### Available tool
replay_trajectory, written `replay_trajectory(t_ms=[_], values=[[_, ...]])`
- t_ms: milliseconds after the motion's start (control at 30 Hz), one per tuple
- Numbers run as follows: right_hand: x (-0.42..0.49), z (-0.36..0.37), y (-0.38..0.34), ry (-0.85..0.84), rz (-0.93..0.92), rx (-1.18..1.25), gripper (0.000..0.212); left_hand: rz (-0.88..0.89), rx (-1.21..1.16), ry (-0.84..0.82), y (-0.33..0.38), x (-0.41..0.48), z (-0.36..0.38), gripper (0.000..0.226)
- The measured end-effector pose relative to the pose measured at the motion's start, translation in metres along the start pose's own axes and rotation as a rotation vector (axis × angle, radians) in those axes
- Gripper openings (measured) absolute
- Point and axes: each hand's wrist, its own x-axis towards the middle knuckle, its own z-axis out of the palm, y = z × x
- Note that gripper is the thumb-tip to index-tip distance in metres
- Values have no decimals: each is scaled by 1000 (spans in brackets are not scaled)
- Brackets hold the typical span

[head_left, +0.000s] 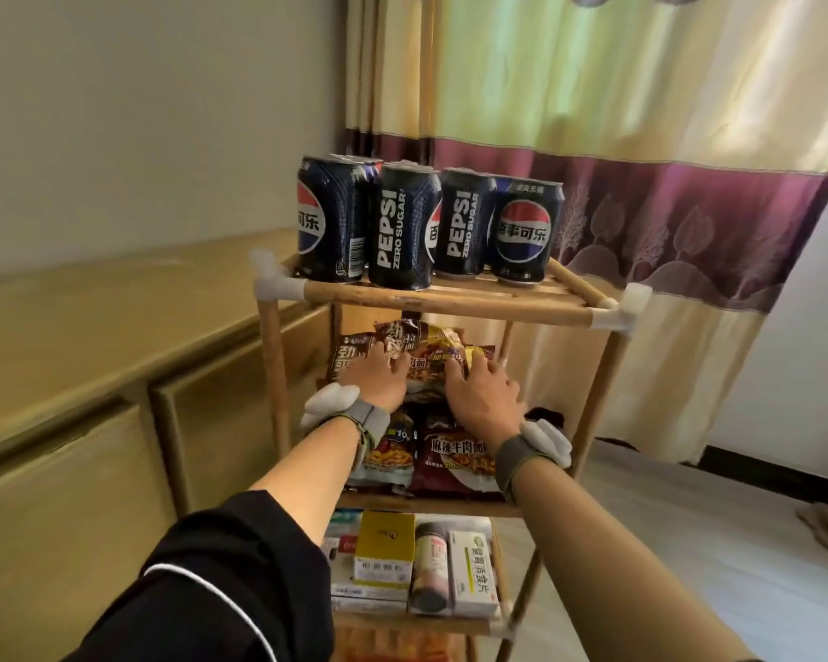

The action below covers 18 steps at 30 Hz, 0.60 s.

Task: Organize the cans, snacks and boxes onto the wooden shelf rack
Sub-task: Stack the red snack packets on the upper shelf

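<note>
Both hands reach into mid tier of wooden shelf rack [445,305]. L hand [378,377] & R hand [481,396] lie palm-down on the top snack packet [426,351], fingers spread, slightly bent, pressing it onto the pile; no clear pinch. More packets [450,456] lie under it toward tier's front. Top tier: Pepsi cans [405,226] upright, packed close. Lower tier: boxes [384,551] side by side w/ a small bottle [431,566] lying btwn them. Grey wristbands [362,418] on both wrists. Curtain [641,112] behind rack, low cabinet [68,375] to its left.
</note>
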Motion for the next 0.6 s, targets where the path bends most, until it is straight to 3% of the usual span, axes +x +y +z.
replay_trajectory(t_ms=[133,233,600], values=[[-7,7,4,48,-197,-47,53,149,-60,41,-12,-1,11,58],[-8,6,1,25,-198,-98,57,158,-21,-55,-12,0,12,53],[-9,1,6,-69,-218,-168,58,179,144,-74,-11,8,11,53]])
